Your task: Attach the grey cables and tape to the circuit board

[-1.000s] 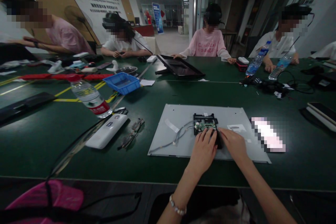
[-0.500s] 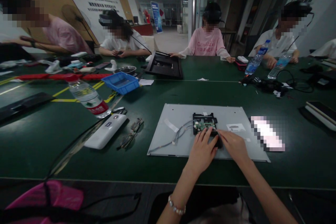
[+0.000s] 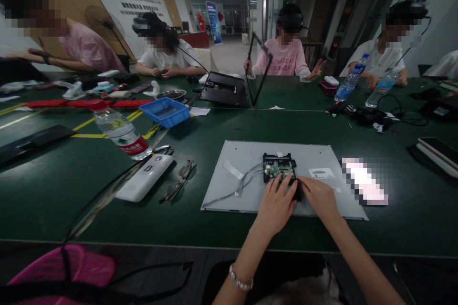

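A grey metal panel (image 3: pixel 236 157) lies on the table in front of me. Near its middle sits a black bracket (image 3: pixel 279 157) carrying a green circuit board (image 3: pixel 276 170). Thin grey cables (image 3: pixel 243 186) run from the board to the panel's lower left. My left hand (image 3: pixel 275 202) rests on the board's near edge with its fingers spread. At the bracket's right edge, the fingers of my right hand (image 3: pixel 320 195) are pinched together against its dark rim. My hands hide the near part of the bracket.
To the left are glasses (image 3: pixel 179 181), a white power bank (image 3: pixel 146 178), a water bottle (image 3: pixel 123 133) and a blue tray (image 3: pixel 166 113). A bright phone (image 3: pixel 364 182) lies right of the panel. Several people sit opposite; one holds up a black frame (image 3: pixel 265 74) beside a black cover (image 3: pixel 225 89).
My hands have barely shifted on the bracket and board. Across the table, a person has lifted a thin black frame upright off the black cover and raised the other hand.
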{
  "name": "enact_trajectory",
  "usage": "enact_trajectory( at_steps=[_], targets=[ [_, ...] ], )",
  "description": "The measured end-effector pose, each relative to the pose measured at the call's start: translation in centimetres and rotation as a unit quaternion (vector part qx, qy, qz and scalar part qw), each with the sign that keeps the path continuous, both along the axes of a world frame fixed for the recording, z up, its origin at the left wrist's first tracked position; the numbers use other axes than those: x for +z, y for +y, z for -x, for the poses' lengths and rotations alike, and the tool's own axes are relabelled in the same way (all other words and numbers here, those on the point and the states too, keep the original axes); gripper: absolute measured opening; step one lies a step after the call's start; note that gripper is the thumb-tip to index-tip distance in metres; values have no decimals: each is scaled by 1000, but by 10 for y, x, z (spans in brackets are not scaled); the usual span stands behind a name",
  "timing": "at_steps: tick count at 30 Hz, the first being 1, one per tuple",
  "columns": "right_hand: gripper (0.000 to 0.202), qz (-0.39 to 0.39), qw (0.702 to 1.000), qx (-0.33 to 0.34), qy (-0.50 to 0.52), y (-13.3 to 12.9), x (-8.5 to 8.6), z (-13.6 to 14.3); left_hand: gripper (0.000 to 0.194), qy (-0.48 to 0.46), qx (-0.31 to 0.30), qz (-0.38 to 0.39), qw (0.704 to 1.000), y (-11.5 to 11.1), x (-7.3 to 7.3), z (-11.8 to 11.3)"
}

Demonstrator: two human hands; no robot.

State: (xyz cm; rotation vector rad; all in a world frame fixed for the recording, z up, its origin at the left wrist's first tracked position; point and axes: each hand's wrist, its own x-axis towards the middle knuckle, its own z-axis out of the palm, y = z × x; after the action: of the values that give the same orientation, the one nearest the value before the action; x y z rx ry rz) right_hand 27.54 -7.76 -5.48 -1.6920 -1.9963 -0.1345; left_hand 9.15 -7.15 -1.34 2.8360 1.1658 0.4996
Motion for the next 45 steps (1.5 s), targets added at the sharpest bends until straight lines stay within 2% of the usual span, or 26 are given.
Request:
enact_trajectory(
  at_steps=[5,10,21,29,37,45],
  targets=[
    [31,-13,999,-20,-26,7,8,2,57,-2,10,9,1000,3,8,-5],
    [24,34,998,-8,-43,8,14,8,54,-5,27,-3,1000,11,11,-15],
    [27,45,999,6,-30,8,4,5,53,25,2,-15,1000,19,11,-20],
    [27,45,996,-40,-62,9,12,8,55,10,8,-8,1000,19,9,-21],
    [34,38,998,4,-57,10,2,4,50,10,5,-12,1000,19,7,-21],
    [27,3,999,-24,-21,14,5,3,48,1,12,-15,1000,18,6,-21]
  ],
)
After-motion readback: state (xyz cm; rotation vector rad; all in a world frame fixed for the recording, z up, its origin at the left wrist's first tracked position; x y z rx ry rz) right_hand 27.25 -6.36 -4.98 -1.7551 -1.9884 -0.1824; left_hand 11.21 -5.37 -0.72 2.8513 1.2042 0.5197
